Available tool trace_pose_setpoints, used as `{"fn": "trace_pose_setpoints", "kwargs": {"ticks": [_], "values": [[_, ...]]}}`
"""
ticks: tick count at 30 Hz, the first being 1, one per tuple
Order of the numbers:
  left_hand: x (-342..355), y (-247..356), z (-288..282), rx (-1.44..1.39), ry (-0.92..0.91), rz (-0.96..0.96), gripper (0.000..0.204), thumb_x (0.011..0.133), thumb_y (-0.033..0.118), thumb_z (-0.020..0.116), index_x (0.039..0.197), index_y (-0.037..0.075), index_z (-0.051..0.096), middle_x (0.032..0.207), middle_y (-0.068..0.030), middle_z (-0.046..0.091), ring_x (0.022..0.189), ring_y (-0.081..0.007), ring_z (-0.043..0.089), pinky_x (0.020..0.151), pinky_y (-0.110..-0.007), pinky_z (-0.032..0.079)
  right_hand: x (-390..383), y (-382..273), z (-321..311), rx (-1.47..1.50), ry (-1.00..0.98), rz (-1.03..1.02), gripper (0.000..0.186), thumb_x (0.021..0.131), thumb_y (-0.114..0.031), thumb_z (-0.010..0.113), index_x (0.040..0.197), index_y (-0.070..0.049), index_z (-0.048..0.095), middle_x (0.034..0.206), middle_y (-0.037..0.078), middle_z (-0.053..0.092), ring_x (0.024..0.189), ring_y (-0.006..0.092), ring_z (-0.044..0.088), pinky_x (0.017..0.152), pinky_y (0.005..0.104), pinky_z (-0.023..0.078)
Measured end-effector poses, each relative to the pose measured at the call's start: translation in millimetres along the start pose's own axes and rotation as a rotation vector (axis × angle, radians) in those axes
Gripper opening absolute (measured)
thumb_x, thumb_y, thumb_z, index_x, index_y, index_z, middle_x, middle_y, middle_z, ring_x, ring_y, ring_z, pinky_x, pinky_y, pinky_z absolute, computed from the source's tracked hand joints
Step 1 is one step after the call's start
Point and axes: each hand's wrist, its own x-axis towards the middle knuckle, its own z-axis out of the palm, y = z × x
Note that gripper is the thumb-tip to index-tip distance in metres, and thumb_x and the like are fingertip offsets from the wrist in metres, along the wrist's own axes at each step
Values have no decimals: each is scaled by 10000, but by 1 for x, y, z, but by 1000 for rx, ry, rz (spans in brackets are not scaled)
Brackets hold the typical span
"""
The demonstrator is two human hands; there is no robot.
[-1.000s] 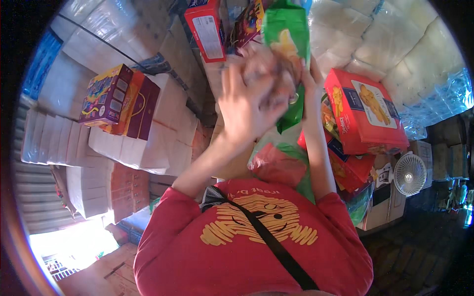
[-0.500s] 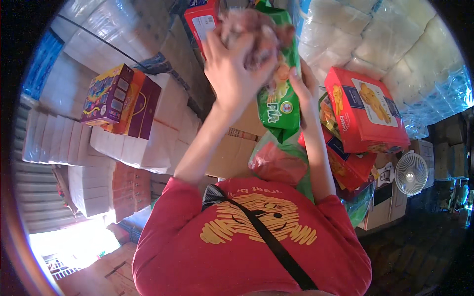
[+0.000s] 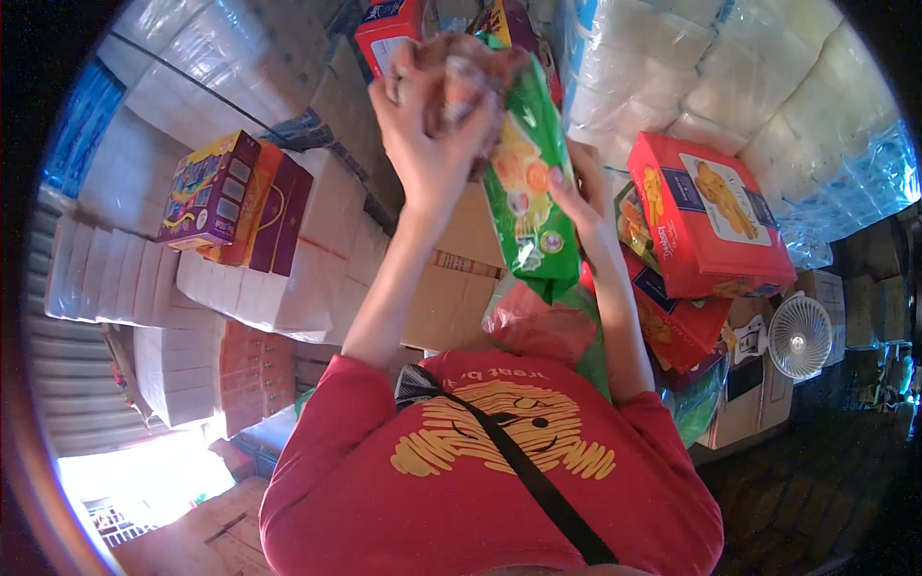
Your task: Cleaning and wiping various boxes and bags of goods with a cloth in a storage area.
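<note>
My right hand (image 3: pixel 588 187) is closed on the right edge of a green snack packet (image 3: pixel 526 178), its thumb pressed on the printed front. The packet stands nearly upright in front of my chest, a little tilted. In my left hand (image 3: pixel 423 158) is a bunched brownish-pink cloth (image 3: pixel 449 77), blurred by motion. Fingers curl around the cloth beside the packet's upper left edge. Whether the cloth touches the packet there I cannot tell.
Red biscuit boxes (image 3: pixel 711 216) are piled at right near a white fan (image 3: pixel 800 336). Purple boxes (image 3: pixel 206 192) sit on white wrapped packs at left. Another red box (image 3: pixel 389 38) stands behind the cloth, and a cardboard box (image 3: pixel 447 298) lies below the packet.
My left hand and the cloth have shifted left, uncovering more of the packet's front. The packet has tilted, its top now leaning left.
</note>
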Motion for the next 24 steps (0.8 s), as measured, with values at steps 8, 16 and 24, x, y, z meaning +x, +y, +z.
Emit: {"fn": "trace_pose_setpoints", "kwargs": {"ticks": [8,16,24], "values": [[-56,25,-12,92,-384,65,386,539,167,727,914,136,640,1078,-206,418,1019,-372,446,851,-424,400,18,28,-11,115,197,209,518,809,-326,618,1231,-51,497,1041,86,453,931,165,471,806,250,373],[-59,27,-17,177,-328,79,430,522,190,739,937,169,628,1133,-187,394,1019,-375,437,838,-450,413,13,4,-5,25,95,133,556,772,-351,644,1245,-96,499,1014,89,424,924,171,433,828,253,337],[-7,-6,-11,149,-85,21,428,645,190,728,1030,90,573,1104,-186,399,1077,-346,412,903,-410,356,9,2,-6,104,-83,141,608,741,-359,669,1246,-70,492,992,79,408,953,167,422,821,242,323]]}}
